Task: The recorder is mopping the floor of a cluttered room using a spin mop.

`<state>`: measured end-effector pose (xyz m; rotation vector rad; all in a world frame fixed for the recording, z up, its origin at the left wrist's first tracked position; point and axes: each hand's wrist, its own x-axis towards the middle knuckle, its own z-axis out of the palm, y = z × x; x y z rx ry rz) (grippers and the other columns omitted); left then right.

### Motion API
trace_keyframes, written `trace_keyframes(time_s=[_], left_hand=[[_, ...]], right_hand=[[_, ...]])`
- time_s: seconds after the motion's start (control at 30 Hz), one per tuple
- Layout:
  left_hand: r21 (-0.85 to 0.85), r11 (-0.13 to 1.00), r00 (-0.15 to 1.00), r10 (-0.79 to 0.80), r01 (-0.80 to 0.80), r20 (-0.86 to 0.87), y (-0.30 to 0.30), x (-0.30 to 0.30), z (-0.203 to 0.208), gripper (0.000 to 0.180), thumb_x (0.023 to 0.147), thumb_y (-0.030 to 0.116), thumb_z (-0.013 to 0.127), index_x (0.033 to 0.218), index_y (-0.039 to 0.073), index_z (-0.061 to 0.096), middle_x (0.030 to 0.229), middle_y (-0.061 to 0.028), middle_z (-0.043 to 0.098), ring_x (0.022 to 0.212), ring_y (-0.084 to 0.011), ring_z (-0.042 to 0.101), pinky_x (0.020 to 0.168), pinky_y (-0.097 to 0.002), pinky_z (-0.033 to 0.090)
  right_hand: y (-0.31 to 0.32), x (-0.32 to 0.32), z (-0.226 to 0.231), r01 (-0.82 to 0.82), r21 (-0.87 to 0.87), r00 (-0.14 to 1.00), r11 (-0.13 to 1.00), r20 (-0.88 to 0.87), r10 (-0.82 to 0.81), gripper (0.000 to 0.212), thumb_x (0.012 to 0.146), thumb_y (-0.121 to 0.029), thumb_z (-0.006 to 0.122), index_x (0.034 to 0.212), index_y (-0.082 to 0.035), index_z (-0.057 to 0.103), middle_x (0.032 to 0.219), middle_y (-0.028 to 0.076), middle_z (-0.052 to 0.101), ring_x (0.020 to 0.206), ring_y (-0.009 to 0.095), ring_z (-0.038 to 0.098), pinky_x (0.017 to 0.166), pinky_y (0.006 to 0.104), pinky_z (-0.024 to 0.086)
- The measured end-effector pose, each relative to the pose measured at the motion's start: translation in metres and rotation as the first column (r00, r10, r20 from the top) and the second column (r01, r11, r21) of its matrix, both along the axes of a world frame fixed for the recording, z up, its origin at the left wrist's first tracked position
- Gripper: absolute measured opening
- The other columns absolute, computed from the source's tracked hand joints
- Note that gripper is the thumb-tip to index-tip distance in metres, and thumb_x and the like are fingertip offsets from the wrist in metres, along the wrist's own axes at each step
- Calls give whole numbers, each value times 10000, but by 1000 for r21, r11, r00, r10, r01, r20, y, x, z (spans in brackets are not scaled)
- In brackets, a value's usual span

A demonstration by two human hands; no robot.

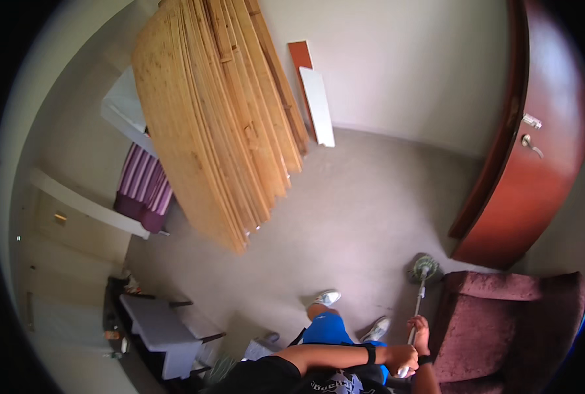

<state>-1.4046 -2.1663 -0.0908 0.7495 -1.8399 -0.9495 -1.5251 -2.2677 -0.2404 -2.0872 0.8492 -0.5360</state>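
A mop with a round green-and-grey head (425, 268) stands out in front of me on the right, its head on the floor beside the armchair. Its light pole (418, 303) runs back toward my body. My left hand (401, 358), the arm reaching across my front, is closed around the pole near its top end. Further down the pole, my right hand (421, 333) is wrapped round it too. A dark band circles each wrist.
A maroon armchair (483, 322) is close on my right, a reddish-brown door (535, 171) beyond it. Large wooden boards (200, 118) lean ahead to the left, near two narrow panels (317, 108). A grey chair (161, 322) stands at left, with a purple striped seat (144, 180) farther off.
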Motion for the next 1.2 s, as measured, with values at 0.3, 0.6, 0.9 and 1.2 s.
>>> trace_keyframes(time_s=[0.3,0.6,0.9,1.2], left_hand=[[89,971,975,223,-222,-5,12,-8,7,211,752,79,637,605,76,485,618,-110,524,637,-340,553,618,-441,446],[178,719,707,694,-672,-138,30,66,12,257,823,27,579,621,27,420,592,-135,459,549,-354,483,538,-447,379],[109,805,773,591,-583,-231,61,118,-1,175,861,118,598,729,4,597,698,-161,612,702,-342,615,639,-402,469],[298,443,438,895,-845,-90,267,249,95,164,807,133,612,712,0,612,684,-169,632,632,-337,612,632,-418,473]], right_hand=[[-15,13,-4,-257,0,964,966,67,257,48,756,-42,654,802,-40,639,853,148,640,882,360,638,827,442,529],[-26,87,-10,-379,82,922,922,-47,384,362,734,-10,649,1096,-21,651,1122,218,660,1142,456,585,992,463,488],[-14,145,-69,-689,-442,704,574,-600,381,336,772,-114,785,1080,-48,668,1134,183,642,1057,315,631,873,455,538],[208,350,-11,-792,75,610,606,35,792,287,783,-118,792,1037,-56,674,1084,163,655,994,296,648,818,439,547]])
